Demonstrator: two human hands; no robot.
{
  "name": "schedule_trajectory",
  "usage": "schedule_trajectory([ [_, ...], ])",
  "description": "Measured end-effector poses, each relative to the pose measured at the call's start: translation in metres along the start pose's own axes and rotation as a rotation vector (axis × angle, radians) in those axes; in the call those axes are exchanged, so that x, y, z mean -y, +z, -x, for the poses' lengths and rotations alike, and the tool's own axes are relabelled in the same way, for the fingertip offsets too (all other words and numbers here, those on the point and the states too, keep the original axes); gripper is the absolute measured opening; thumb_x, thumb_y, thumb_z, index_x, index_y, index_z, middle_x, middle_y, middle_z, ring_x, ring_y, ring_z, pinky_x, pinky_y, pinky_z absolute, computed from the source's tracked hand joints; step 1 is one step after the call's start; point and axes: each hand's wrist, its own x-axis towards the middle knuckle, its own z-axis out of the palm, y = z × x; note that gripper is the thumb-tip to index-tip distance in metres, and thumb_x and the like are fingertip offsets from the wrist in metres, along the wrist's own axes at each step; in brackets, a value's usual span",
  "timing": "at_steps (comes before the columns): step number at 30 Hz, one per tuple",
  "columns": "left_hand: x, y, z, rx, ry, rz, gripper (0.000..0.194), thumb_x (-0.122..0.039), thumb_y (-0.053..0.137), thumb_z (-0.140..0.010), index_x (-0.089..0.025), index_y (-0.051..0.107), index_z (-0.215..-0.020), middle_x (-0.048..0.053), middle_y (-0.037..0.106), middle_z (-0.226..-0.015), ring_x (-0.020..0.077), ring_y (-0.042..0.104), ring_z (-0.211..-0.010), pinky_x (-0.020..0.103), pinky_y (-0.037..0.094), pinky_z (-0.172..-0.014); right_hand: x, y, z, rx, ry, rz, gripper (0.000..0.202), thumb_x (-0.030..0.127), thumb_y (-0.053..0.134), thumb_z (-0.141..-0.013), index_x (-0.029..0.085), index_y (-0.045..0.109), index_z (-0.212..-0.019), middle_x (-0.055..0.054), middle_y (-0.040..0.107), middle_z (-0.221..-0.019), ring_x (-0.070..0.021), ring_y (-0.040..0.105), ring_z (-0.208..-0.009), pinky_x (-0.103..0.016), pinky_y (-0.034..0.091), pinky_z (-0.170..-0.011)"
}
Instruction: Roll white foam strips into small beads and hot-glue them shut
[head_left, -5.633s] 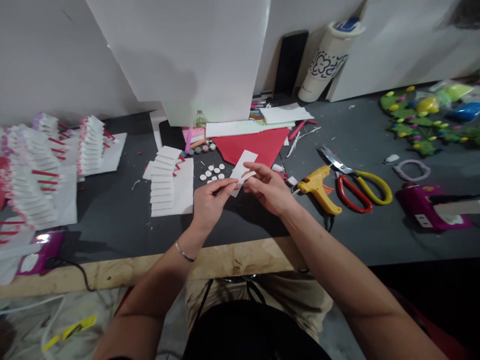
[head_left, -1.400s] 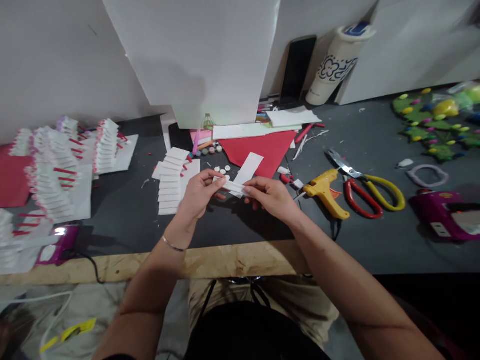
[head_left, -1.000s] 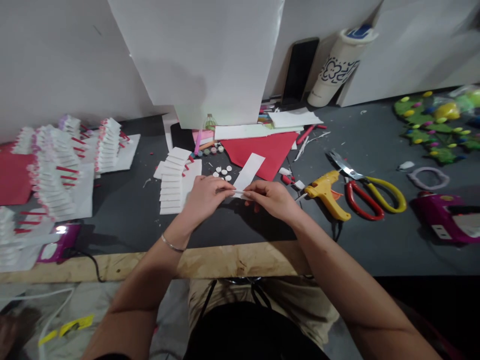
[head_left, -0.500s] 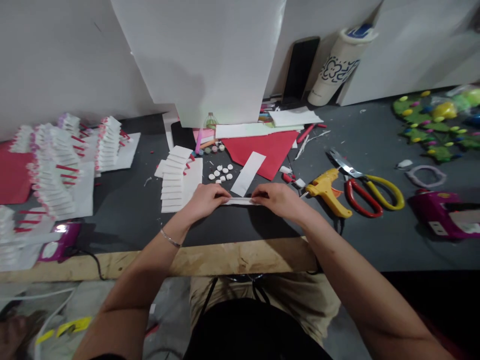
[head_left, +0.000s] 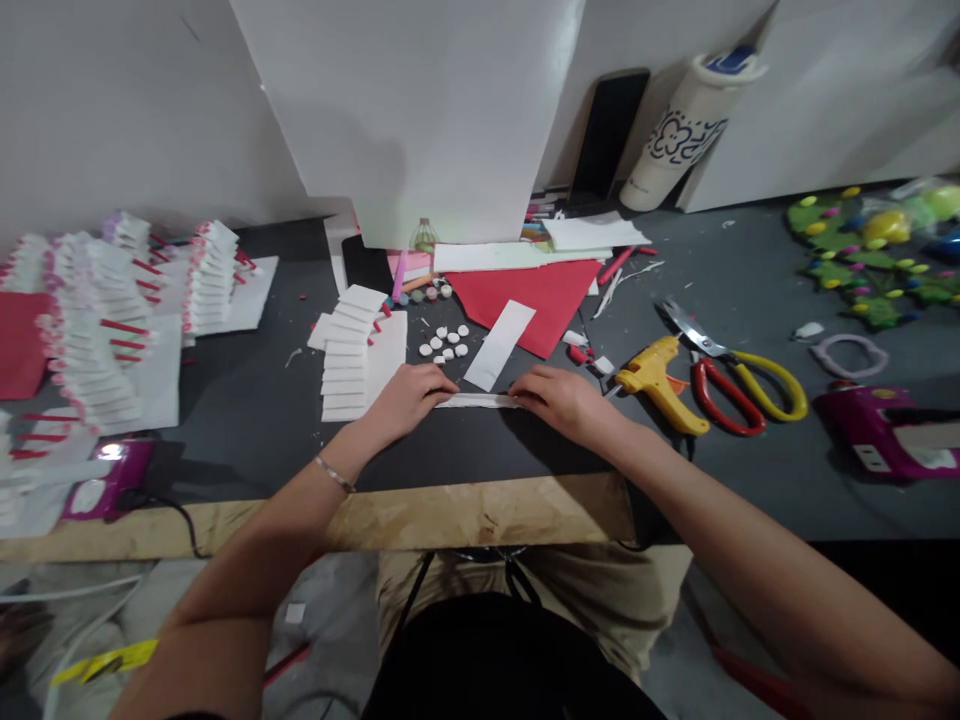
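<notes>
A narrow folded white strip (head_left: 480,401) lies level just above the dark table. My left hand (head_left: 416,392) pinches its left end and my right hand (head_left: 553,393) pinches its right end. Beyond the strip, a flat white paper piece (head_left: 500,346) lies slanted, partly on a red sheet (head_left: 546,300). Several small white discs (head_left: 445,344) sit left of that piece. A stack of folded white strips (head_left: 345,362) with small red bits rests beside my left hand. The yellow glue gun (head_left: 660,384) lies right of my right hand.
Scissors (head_left: 712,350) with red and yellow handles lie right of the glue gun. Finished-looking white pleated pieces (head_left: 105,340) fill the far left. A white tumbler (head_left: 679,135) and a dark phone (head_left: 611,135) stand at the back. A purple device (head_left: 885,425) sits far right.
My hands have moved slightly apart along the strip, with more of it showing between them. The camera view has shifted a little.
</notes>
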Motion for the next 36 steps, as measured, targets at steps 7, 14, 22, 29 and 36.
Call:
schedule_trajectory([
  [7,0.01,0.004,0.012,-0.096,0.261,-0.191,0.031,-0.024,0.043,-0.101,-0.018,0.073,-0.097,0.007,0.071,-0.086,0.0151,0.064,-0.08,0.031,0.047,-0.076,-0.007,0.003,0.011,-0.055,-0.26,0.208,0.029,0.013,0.042,-0.098,0.017,0.07,-0.103,-0.009,0.066,-0.09,-0.0184,0.06,-0.081,-0.03,0.049,-0.073],
  [14,0.003,0.001,0.016,-0.009,0.412,-0.519,0.03,-0.014,0.039,-0.101,-0.015,0.068,-0.108,0.008,0.07,-0.091,0.0173,0.06,-0.084,0.033,0.044,-0.079,0.001,-0.007,0.013,0.062,-0.363,0.423,0.033,0.006,0.041,-0.095,0.013,0.068,-0.113,-0.012,0.066,-0.097,-0.0209,0.058,-0.089,-0.032,0.052,-0.077],
  [22,-0.01,-0.004,0.022,0.09,0.435,-0.687,0.025,-0.009,0.044,-0.097,-0.01,0.063,-0.113,0.01,0.07,-0.097,0.0207,0.061,-0.089,0.035,0.043,-0.079,0.011,0.003,0.025,-0.007,-0.331,0.513,0.031,0.011,0.046,-0.095,0.006,0.067,-0.117,-0.013,0.066,-0.087,-0.0228,0.058,-0.081,-0.033,0.05,-0.071],
  [29,-0.016,-0.001,0.014,0.055,0.345,-0.705,0.019,-0.011,0.047,-0.095,-0.015,0.064,-0.088,0.005,0.067,-0.077,0.0184,0.058,-0.073,0.034,0.04,-0.072,0.012,-0.003,0.01,0.01,-0.064,0.291,0.024,0.019,0.048,-0.097,0.014,0.071,-0.091,-0.009,0.068,-0.08,-0.0186,0.062,-0.075,-0.028,0.044,-0.069],
  [36,-0.016,-0.001,0.006,0.09,0.197,-0.573,0.022,-0.016,0.046,-0.097,-0.017,0.064,-0.083,0.005,0.065,-0.079,0.0187,0.058,-0.074,0.033,0.038,-0.068,0.01,-0.009,0.0,0.088,0.125,0.124,0.013,0.014,0.054,-0.091,0.016,0.066,-0.086,-0.006,0.066,-0.079,-0.0162,0.059,-0.068,-0.026,0.038,-0.062],
])
